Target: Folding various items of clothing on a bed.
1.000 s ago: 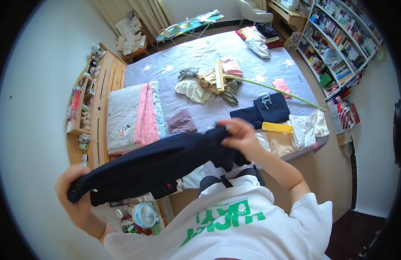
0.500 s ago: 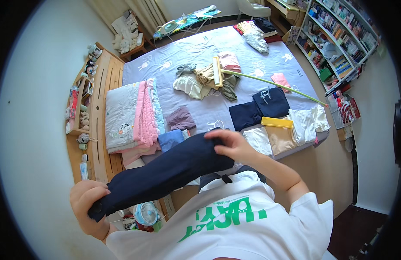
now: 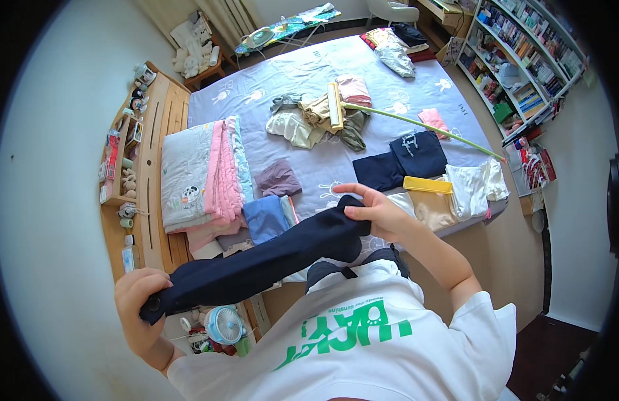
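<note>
A navy garment (image 3: 269, 257), which looks like trousers folded lengthwise into a strip, stretches across in front of my body. Near its left end a round dark button shows. My left hand (image 3: 141, 297) is closed around that end, its fingers curled over the cloth. At the other end my right hand (image 3: 383, 212) pinches the upper corner with the thumb, while the index finger points out over it. The right part of the strip sags below my right hand. Behind it on the bed are a folded blue cloth (image 3: 266, 219) and a purple cloth (image 3: 278, 178).
On the bed (image 3: 256, 80) lie a folded quilt (image 3: 185, 167), a heap of clothes (image 3: 296, 127), a green-handled broom-like tool (image 3: 416, 120), folded navy clothes (image 3: 416, 157) and a yellow case (image 3: 428, 186). A small blue fan (image 3: 224, 325) stands at the lower left.
My right hand has moved right and its grip has shifted to the garment's corner, with the index finger now extended. My left hand has risen slightly. The strip hangs a little straighter.
</note>
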`<state>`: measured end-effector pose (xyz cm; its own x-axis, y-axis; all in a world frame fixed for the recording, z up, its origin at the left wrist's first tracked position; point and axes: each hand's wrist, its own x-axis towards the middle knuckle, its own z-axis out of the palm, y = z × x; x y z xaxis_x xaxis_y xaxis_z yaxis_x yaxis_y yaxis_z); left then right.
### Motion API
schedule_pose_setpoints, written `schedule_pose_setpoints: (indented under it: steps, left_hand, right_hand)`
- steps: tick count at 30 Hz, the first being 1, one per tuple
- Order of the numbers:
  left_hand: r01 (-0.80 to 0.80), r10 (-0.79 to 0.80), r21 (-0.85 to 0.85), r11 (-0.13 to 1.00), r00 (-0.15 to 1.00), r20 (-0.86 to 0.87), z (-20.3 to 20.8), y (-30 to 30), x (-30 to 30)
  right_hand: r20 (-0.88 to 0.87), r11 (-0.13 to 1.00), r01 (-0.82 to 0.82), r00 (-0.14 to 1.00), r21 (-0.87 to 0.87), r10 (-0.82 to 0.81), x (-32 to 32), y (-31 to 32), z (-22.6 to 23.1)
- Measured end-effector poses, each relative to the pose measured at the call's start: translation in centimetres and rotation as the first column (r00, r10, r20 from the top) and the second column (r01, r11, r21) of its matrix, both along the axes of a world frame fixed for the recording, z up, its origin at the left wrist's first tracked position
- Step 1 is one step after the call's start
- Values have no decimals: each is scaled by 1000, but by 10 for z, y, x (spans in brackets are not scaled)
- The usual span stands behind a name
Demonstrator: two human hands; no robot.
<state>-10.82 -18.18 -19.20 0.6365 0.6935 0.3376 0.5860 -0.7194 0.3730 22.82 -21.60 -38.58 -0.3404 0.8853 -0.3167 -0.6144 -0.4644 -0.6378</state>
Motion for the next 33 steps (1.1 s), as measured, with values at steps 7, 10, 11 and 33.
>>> schedule_pose_setpoints:
  steps: [7,10,11,33]
  left_hand:
    - [-12,13,45,999,999,-37,4,-10,1]
    - [-3,5,55,998,1000,-27,0,3,2]
    - [1,4,83,997,998,-61,1,7,2]
    - [-26,30,106,994,999,-32,25,39,56]
  right_hand:
    - [97,943,277,950,185,-298,0,-3,1]
    - [333,961,-121,942,250,32,10,-12,-2]
    - [333,961,-123,942,248,35,8,-13,-2]
    - [647,666,-81,347,742,-679,-55,17,-46]
